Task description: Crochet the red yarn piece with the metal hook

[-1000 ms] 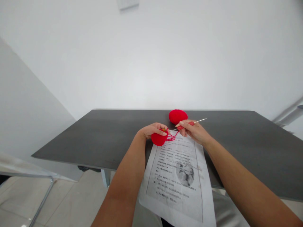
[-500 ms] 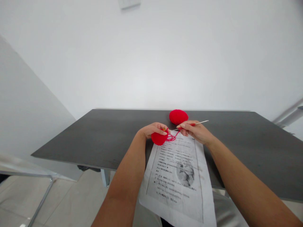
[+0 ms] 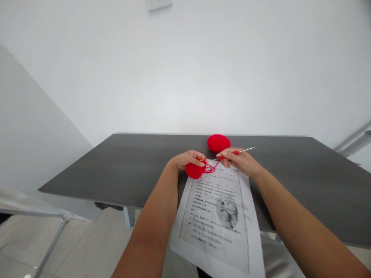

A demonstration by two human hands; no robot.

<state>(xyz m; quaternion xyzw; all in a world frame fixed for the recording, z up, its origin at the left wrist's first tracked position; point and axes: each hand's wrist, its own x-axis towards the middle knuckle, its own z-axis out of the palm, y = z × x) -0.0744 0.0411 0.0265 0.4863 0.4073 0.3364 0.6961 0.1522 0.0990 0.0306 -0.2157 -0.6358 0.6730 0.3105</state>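
Observation:
My left hand point(image 3: 185, 158) is closed round a small red crocheted piece point(image 3: 194, 170), thumb and fingers pinching its upper edge. My right hand point(image 3: 238, 160) grips a crochet hook point(image 3: 232, 153) with a red handle; its metal shaft sticks out to the right and its tip points left toward the piece. Loose red yarn point(image 3: 211, 167) loops between the two hands. Behind them a red ball of yarn point(image 3: 218, 142) rests on the dark table point(image 3: 121, 166).
A printed sheet of paper point(image 3: 220, 216) with text and a picture lies under my hands and hangs over the table's near edge. A white wall stands behind the table. A metal chair frame point(image 3: 49, 247) shows at the lower left on the tiled floor.
My right hand and the hook have shifted slightly up and to the right. My left hand and the red piece stay where they were.

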